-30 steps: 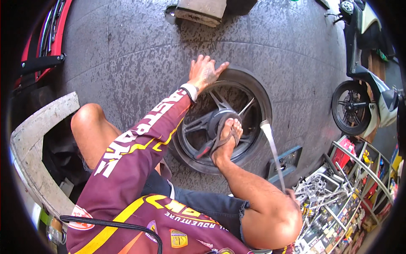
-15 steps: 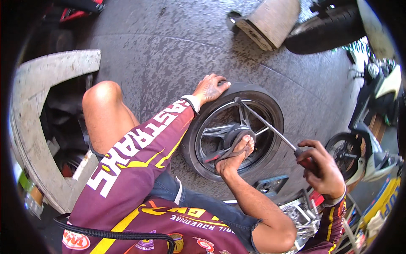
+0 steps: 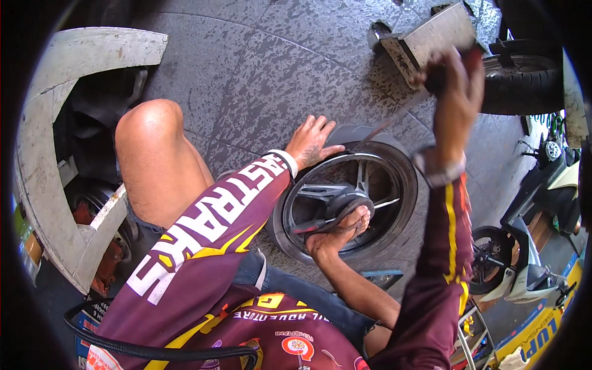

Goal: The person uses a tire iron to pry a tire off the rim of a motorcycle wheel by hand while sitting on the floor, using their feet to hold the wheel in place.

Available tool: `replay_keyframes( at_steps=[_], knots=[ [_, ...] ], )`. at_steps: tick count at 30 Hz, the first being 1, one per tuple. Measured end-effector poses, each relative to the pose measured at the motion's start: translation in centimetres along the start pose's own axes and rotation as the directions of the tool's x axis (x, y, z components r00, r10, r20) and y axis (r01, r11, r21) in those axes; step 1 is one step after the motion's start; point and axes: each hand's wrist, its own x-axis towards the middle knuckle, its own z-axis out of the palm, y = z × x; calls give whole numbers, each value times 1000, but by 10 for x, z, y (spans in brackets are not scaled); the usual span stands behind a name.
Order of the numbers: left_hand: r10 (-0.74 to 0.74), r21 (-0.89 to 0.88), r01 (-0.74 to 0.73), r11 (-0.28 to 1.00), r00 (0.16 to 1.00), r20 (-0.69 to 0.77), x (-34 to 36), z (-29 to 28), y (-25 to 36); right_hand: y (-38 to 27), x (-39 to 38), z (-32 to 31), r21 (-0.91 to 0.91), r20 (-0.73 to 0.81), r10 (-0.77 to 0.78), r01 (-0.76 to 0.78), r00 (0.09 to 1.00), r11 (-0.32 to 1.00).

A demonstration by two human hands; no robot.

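Observation:
A motorcycle wheel with a black tyre lies flat on the floor, under my sandalled right foot, which presses across its hub. My left hand rests on the tyre's upper left side, fingers apart. My right hand, blurred, is raised at the upper right, closed on the red-and-black handle of a long metal lever. The lever slants down from the hand to the tyre's upper edge, near my left thumb; whether its tip is inside the bead cannot be made out.
A worn curved pale board stands at left beside my bent knee. A pale block and another tyre are at upper right. A parked scooter is at right, a metal rack at lower right.
My right hand came into view with the lever and has swung upward, raising the handle end. My left hand stays on the tyre, fingers slightly shifted. The view has turned.

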Motion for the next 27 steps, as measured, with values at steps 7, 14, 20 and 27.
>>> replay_keyframes(
  at_steps=[7, 14, 20, 27],
  knots=[
    [0, 40, 0, 999, 1000, -12, 0, 0, 0, 134, 89, 43, 18, -89, 242, -241, 966, 970],
    [-33, 178, 50, 983, 995, -98, -9, 3, 3, 165, 94, 66, -213, 46, 182, -168, 982, 962],
    [-104, 240, 142, 960, 981, -165, -15, 14, 15, 158, 74, 101, -612, -9, -135, 102, 991, 784],
    [-87, 314, 122, 942, 988, -124, -14, 11, 11, 132, 45, 119, -327, 115, -129, 161, 985, 931]
  ],
)
